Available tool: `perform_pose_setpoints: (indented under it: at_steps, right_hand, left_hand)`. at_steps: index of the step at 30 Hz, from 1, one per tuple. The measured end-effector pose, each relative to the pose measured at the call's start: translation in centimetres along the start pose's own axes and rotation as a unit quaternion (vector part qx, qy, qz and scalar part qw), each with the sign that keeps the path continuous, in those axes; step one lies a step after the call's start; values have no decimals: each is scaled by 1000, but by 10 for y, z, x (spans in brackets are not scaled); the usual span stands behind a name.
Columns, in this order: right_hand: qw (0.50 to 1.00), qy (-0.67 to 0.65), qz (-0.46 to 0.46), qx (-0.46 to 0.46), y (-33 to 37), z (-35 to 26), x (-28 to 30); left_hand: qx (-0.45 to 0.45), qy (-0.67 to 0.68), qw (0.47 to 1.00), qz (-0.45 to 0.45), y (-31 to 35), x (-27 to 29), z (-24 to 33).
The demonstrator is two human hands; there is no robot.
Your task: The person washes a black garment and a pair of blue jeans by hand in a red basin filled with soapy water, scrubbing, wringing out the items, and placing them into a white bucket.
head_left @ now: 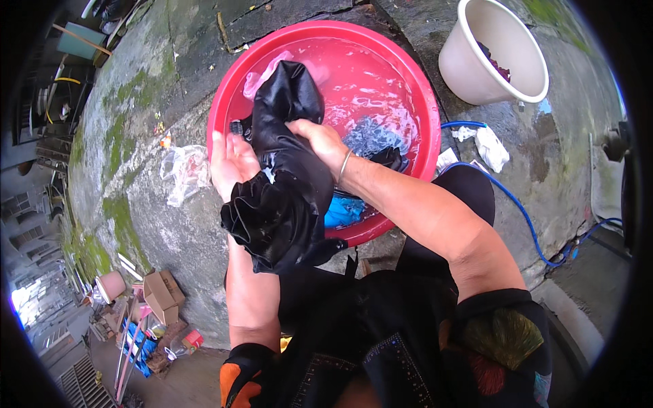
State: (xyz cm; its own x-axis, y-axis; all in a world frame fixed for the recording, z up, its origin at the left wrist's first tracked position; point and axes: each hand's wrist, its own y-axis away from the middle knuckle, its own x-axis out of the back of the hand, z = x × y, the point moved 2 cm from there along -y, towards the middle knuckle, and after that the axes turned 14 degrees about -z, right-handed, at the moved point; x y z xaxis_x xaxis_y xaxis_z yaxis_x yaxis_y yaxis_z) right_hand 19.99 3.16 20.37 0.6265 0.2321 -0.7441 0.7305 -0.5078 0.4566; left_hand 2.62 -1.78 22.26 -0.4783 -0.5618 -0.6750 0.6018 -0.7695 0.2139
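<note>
Hands, two: left hand [235, 162], palm up, fingers apart; right hand [321, 144], fingers clamped on cloth.
Wet-looking glossy black cloth [303, 180], one: in the right fingers, draped over the left wrist.
Step, judged: working the cloth above the basin; next move seemingly calls for closing the left fingers on it.
Round red plastic basin [320, 28], one: beneath the fingers.
Round off-white plastic bucket [469, 68], one: beyond the right fingers, rightward.

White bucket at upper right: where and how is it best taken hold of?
The white bucket is probably best gripped by its near rim, from the person's side: its mouth is open, so fingers could hook inside with the thumb outside.
</note>
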Motion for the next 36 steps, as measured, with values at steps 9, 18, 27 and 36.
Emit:
perform_pose_setpoints:
  at_steps: [9, 18, 27, 36]
  right_hand:
    - [942, 307, 136, 13, 17, -29, 18]
    - [909, 342, -196, -136, 52, -76, 16]
    - [943, 260, -208, -12, 55, -107, 68]
    - [865, 364, -338, 68, 77, -134, 12]
  left_hand:
    - [205, -148, 950, -183, 92, -78, -40]
    - [360, -180, 887, -227, 98, -50, -32]
    - [453, 152, 838, -264, 124, -60, -22]
    - [568, 108, 777, -248, 148, -59, -44]
